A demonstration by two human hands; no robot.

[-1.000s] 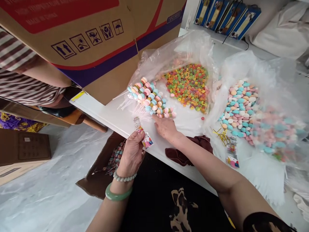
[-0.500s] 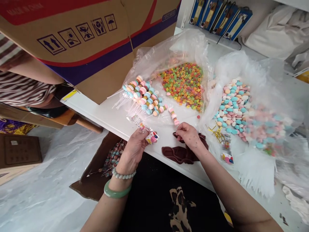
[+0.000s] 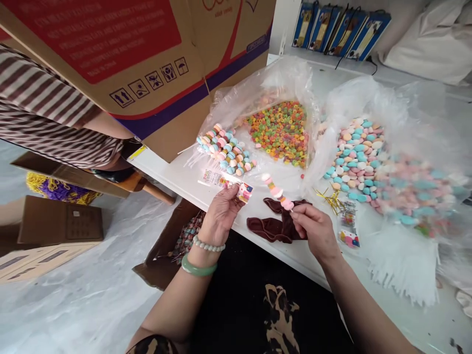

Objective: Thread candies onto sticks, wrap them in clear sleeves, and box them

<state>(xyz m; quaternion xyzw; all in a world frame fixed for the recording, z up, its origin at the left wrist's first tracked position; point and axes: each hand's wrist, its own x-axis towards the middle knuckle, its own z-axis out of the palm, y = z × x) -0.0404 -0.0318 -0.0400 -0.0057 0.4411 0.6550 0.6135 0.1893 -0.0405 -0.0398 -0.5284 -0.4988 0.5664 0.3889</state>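
Pinched in my left hand [image 3: 222, 209] is a small printed clear candy bag [image 3: 244, 191], with a colourful patterned end. My right hand [image 3: 315, 227] is closed on the stick of a candy skewer [image 3: 273, 189], strung with pink, white and orange sweets, its tip pointing up and left. Below the skewer lies a dark brown cloth [image 3: 265, 230] on the table. Beyond my left hand, a pile of finished candy skewers [image 3: 226, 152] rests on plastic, white sticks toward the left. Gold twist ties [image 3: 330, 200] and more printed bags [image 3: 348, 223] lie right of my right hand.
Ring-shaped gummies [image 3: 280, 130] and pastel candies [image 3: 357, 157] lie in open plastic bags on the white table. White sticks [image 3: 401, 270] are at right. A large carton [image 3: 162, 113] stands at back left, beside a person in a striped shirt [image 3: 55, 113]. An open box [image 3: 158, 260] holds wrapped skewers below.
My right hand has moved right and toward me, bringing the candy skewer off the table area near the pile. My left hand, still with the bag, has shifted slightly right and up.
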